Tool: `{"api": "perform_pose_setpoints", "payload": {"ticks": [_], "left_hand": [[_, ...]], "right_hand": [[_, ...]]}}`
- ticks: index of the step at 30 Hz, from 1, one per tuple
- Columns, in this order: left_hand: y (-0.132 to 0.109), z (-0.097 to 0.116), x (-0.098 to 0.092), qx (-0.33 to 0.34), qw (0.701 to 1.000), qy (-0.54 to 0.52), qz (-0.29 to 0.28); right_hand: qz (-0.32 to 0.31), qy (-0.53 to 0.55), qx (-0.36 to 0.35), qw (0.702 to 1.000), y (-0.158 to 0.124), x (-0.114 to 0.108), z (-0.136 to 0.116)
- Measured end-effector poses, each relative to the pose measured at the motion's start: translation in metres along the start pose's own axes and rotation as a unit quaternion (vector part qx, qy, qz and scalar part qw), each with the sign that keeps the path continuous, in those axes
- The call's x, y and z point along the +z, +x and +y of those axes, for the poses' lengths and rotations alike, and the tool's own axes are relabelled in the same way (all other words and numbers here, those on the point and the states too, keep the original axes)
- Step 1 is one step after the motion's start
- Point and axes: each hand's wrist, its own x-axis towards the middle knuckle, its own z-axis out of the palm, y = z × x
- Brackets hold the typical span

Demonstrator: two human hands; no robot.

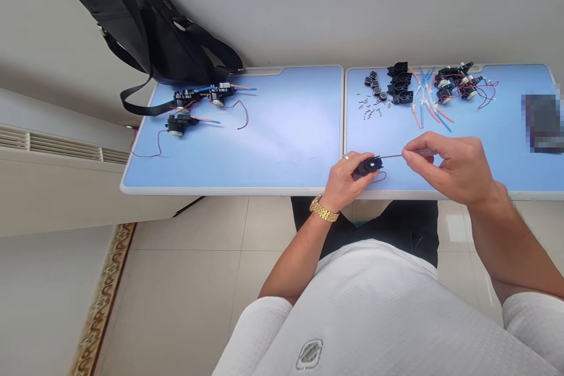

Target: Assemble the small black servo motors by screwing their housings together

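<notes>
My left hand (346, 179) grips a small black motor part (369, 165) with a red wire, held just above the near edge of the blue table (286, 129). My right hand (449, 165) pinches a thin screwdriver (396, 156) whose tip points left into the black part. Both hands are closed. A gold watch sits on my left wrist.
Far right of the table hold black housings (400, 82), small round parts and screws (372, 103), orange and blue tubes (425, 100) and wired assemblies (460, 83). Finished wired units (194, 107) lie at the far left beside a black bag (150, 29). A dark object (543, 123) lies at the right edge.
</notes>
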Motion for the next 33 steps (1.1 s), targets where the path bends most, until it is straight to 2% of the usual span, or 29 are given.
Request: {"api": "perform_pose_setpoints", "payload": {"ticks": [10, 23, 33], "left_hand": [[0.0011, 0.0016, -0.0006, -0.024, 1.000, 0.006, -0.002], [0.0012, 0.0015, -0.0001, -0.020, 1.000, 0.003, -0.008], [0.0029, 0.0041, 0.0002, -0.029, 1.000, 0.007, -0.005]], "right_hand": [[-0.006, -0.014, -0.026, 1.000, -0.0054, 0.0016, -0.0007], [-0.009, -0.029, -0.040, 0.999, -0.0042, 0.0005, -0.0031], [-0.015, -0.055, -0.090, 0.994, -0.0066, 0.0002, -0.0074]]}}
